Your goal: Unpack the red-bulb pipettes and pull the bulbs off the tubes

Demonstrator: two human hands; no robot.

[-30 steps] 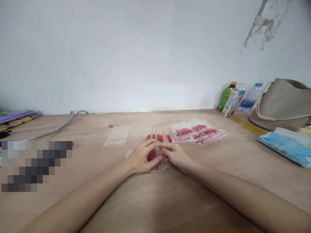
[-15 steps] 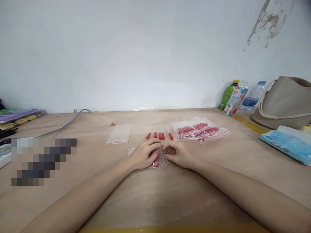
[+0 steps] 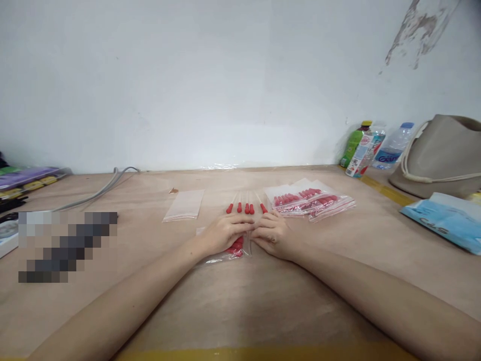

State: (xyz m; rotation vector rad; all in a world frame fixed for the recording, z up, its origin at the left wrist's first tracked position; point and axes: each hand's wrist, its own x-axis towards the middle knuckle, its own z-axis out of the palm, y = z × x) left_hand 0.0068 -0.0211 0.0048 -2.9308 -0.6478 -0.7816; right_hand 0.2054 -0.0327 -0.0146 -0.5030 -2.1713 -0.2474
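Observation:
A clear zip-lock bag (image 3: 221, 258) with red-bulbed droppers (image 3: 236, 247) inside lies flat on the table between my hands. My left hand (image 3: 225, 233) rests over it, fingers closed on the bag near its right-hand end. At that same end, my right hand (image 3: 276, 235) has its fingers curled together on the bag's edge, and the fingertips of both hands meet there. Just beyond my fingers, several loose droppers (image 3: 247, 208) lie in a row, red bulbs toward me and clear tubes pointing away. My right hand partly covers the rightmost bulb.
Filled zip-lock bags (image 3: 308, 200) are piled at the right, and a stack of flat zip-lock bags (image 3: 184, 205) lies left of the droppers. Farther right are bottles (image 3: 391, 150), a beige bag (image 3: 436, 155) and a blue packet (image 3: 443, 220). A grey cable (image 3: 97, 193) runs at the left.
My right hand has closed its fingers and come onto the bag's right end. My left fingers have shifted toward that edge, uncovering more of the red bulbs inside.

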